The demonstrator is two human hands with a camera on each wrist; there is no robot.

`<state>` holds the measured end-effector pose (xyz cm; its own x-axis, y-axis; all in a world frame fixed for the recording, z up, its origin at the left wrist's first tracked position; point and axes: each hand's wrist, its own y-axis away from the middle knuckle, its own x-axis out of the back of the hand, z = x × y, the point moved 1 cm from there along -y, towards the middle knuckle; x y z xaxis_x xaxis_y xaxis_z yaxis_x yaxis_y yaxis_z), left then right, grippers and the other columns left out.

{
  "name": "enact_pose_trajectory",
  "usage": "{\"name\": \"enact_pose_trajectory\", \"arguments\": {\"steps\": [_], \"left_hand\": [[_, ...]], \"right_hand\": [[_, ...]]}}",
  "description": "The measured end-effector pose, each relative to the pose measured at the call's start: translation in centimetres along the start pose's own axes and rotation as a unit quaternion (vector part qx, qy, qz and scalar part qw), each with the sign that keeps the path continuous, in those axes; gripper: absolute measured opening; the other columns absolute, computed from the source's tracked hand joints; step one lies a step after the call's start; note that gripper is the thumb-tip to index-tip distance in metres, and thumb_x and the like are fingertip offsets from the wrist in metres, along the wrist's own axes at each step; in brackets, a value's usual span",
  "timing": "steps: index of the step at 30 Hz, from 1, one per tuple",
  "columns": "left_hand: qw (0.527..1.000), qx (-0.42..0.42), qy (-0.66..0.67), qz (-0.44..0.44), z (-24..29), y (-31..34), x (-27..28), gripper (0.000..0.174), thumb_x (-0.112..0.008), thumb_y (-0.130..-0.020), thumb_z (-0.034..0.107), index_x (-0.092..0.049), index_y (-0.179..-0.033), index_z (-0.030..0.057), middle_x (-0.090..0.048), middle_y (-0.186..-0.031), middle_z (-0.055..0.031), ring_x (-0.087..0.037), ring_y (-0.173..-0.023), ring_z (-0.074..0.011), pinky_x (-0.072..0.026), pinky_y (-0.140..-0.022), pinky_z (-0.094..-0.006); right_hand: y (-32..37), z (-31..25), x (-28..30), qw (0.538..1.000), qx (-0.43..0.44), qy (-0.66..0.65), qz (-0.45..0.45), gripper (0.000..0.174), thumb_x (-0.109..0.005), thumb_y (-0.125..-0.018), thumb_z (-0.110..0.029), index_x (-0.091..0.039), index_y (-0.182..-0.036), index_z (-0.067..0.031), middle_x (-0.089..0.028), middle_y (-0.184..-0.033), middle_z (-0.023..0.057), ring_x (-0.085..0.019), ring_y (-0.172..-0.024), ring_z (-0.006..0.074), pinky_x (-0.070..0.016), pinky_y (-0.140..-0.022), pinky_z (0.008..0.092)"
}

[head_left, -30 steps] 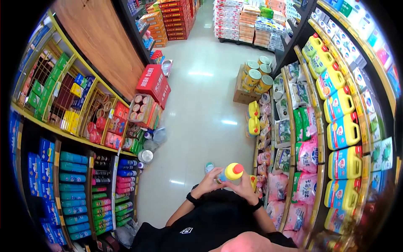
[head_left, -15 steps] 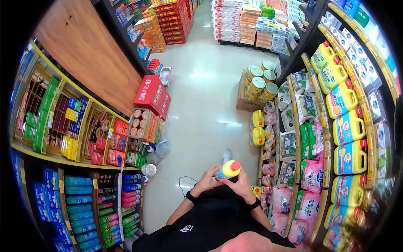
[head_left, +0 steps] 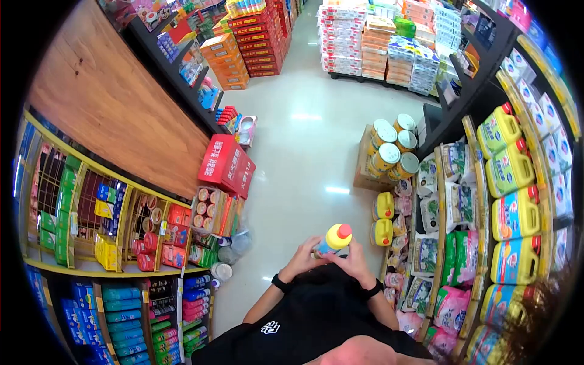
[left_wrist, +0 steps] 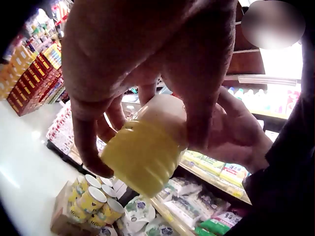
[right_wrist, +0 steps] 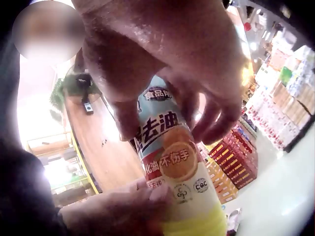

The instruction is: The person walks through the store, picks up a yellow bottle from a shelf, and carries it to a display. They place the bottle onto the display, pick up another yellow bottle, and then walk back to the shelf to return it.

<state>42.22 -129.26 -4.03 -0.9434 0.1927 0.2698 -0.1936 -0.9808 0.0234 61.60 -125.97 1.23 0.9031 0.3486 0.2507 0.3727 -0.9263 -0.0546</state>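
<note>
one bottle [head_left: 328, 243] is held in both hands, low in the near middle of the aisle. it is just in front of the chest and above the shiny floor [head_left: 304, 158]. it is tilted, and its yellow cap [head_left: 339, 236] with the red tip is pointed up and to the right.

the left hand [head_left: 302, 258] is wrapped on the bottle from the left, with fingers and thumb curled round it. the right hand [head_left: 353, 263] is curled round it from the right, and its fingers are pressed on the label [right_wrist: 170, 147]. the two hands are kept close together on the bottle.

it is judged that the bottle is held up to be looked at, and that it is not yet put on any shelf. for a next move, a firm grip by one hand is called for before the other hand is taken off, as the bottle is round and smooth. the shelf [head_left: 474, 158] on the right is close by.

counted:
- one bottle is held.
- two hands are seen, with two black bands [head_left: 280, 283], one on each wrist.
- two yellow jugs [head_left: 384, 205] are stacked low on the right.
- about six round tins [head_left: 387, 154] are piled farther off, but they are hard to count.
- one red box [head_left: 226, 163] is seen on the left.
</note>
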Motion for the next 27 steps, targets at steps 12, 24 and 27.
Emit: {"name": "enact_pose_trajectory", "arguments": {"steps": [12, 24, 27], "left_hand": [[0.999, 0.024, 0.000, 0.046, -1.7, -11.3, 3.8, 0.067, -0.090, -0.073, 0.015, -0.060, -0.131, 0.0030, -0.061, -0.127, -0.0161, -0.064, -0.115, -0.0329, -0.0531, -0.095, -0.0401], [0.996, 0.063, 0.031, 0.056, -6.3, -24.0, 9.2, 0.067, -0.090, -0.073, 0.016, -0.060, -0.131, 0.0037, -0.063, -0.123, -0.0156, -0.063, -0.115, -0.0326, -0.0513, -0.097, -0.0415], [0.996, 0.050, 0.057, 0.046, -6.6, -29.3, 11.6, 0.068, -0.091, -0.073, 0.018, -0.060, -0.131, 0.0040, -0.063, -0.124, -0.0157, -0.062, -0.116, -0.0329, -0.0511, -0.097, -0.0421]], "right_hand": [[-14.0, 2.3, 3.0, 0.997, 0.032, 0.017, -0.063, 0.066, -0.088, -0.077, -0.027, -0.058, -0.129, -0.0006, -0.066, -0.121, 0.0184, -0.066, -0.111, 0.0349, -0.0525, -0.094, 0.0419], [-28.7, 4.9, 3.9, 0.997, 0.003, 0.025, -0.076, 0.063, -0.086, -0.079, -0.021, -0.057, -0.131, -0.0005, -0.065, -0.125, 0.0184, -0.065, -0.115, 0.0344, -0.0512, -0.098, 0.0417], [-33.7, 4.9, 4.1, 0.998, -0.007, 0.025, -0.052, 0.062, -0.087, -0.078, -0.019, -0.058, -0.129, -0.0006, -0.066, -0.122, 0.0176, -0.066, -0.113, 0.0330, -0.0515, -0.096, 0.0409]]}}
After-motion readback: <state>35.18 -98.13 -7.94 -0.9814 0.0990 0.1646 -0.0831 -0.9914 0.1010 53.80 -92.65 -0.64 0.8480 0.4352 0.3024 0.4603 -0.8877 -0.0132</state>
